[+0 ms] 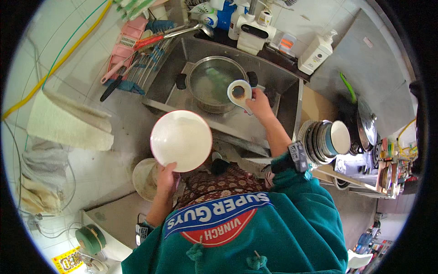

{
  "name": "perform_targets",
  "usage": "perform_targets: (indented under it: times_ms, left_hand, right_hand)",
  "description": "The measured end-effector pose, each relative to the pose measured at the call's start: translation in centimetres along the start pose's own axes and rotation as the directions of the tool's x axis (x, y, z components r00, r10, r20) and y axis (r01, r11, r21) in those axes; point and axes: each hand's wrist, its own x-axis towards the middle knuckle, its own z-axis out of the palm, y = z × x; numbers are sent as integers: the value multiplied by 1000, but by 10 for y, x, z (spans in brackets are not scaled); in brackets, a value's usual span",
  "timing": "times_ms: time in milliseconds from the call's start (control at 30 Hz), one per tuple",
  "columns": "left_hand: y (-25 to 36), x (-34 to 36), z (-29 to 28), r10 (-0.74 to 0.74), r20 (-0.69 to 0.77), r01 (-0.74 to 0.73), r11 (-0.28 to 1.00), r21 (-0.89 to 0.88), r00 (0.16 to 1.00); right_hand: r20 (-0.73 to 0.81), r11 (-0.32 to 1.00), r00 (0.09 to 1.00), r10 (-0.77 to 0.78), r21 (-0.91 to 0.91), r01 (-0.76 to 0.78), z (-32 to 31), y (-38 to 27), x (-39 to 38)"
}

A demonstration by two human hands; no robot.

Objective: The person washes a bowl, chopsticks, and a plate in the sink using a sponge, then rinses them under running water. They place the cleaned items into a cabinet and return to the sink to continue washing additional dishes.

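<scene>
My left hand (167, 176) grips the lower edge of a white plate (181, 140) with a thin red rim. It is tilted so its inner face shows, in front of the sink. My right hand (261, 104) is closed on a small white sauce dish (247, 97) that narrows toward my fingers. Dark brown residue or liquid sits in its hollow; I cannot tell which. The dish is over the right side of a steel pot (214, 106) with black handles, which stands in the metal sink (273, 132). Cloudy water and something pale green show inside the pot.
To my right are stacked bowls and plates (315, 141) and a lidded pan (366, 123). A white pump bottle (317, 52) stands behind the sink. Ladles (182, 31) and a pink grater (125, 41) hang at left. A pale bucket (143, 178) is below the plate.
</scene>
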Motion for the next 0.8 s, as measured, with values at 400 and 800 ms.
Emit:
perform_targets:
  times_ms: [400,800]
  left_hand:
    - [43,8,-3,59,-372,-107,988,-111,927]
    - [71,74,2,39,-217,-40,999,-3,975]
  right_hand:
    - [269,706,962,48,-690,158,89,62,132]
    - [544,930,778,314,-10,-367,101,59,131]
